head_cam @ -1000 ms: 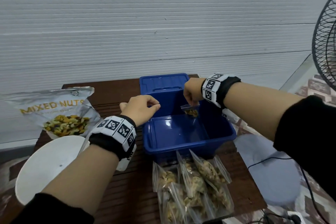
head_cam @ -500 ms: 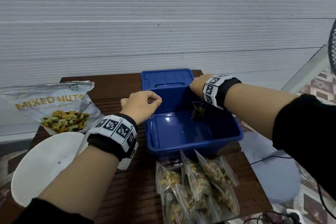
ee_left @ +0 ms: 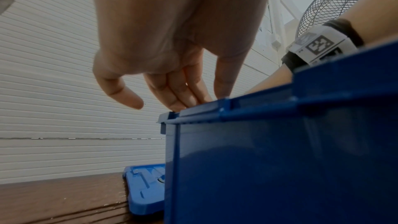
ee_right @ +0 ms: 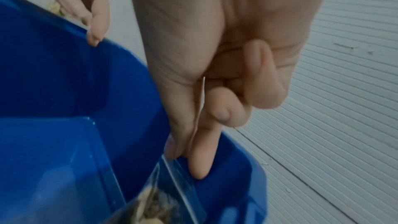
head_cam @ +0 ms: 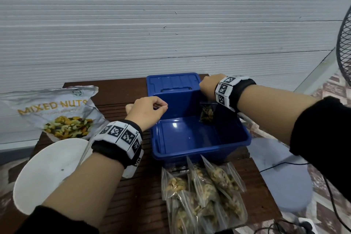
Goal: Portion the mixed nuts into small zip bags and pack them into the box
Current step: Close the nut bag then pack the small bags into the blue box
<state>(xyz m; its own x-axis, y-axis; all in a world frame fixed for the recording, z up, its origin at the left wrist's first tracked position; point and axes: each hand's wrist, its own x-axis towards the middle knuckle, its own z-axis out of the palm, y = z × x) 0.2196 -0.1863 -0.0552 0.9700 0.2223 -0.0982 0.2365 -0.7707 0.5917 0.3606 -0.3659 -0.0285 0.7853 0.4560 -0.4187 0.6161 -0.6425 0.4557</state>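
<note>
Since a second ago the right hand [head_cam: 208,86] has carried the zip bag [head_cam: 207,113] from the middle of the blue box [head_cam: 233,131] to its far right corner. The bag hangs upright below the hand, its top edge pinched between thumb and index finger [ee_right: 200,163], its nut-filled lower part against the box's inner wall near the floor. The left hand [head_cam: 147,113] rests its loosely curled fingertips [ee_left: 178,100] on the box's left rim and holds nothing. More filled bags [head_cam: 203,192] lie on the table [head_cam: 117,93] just in front of the box.
</note>
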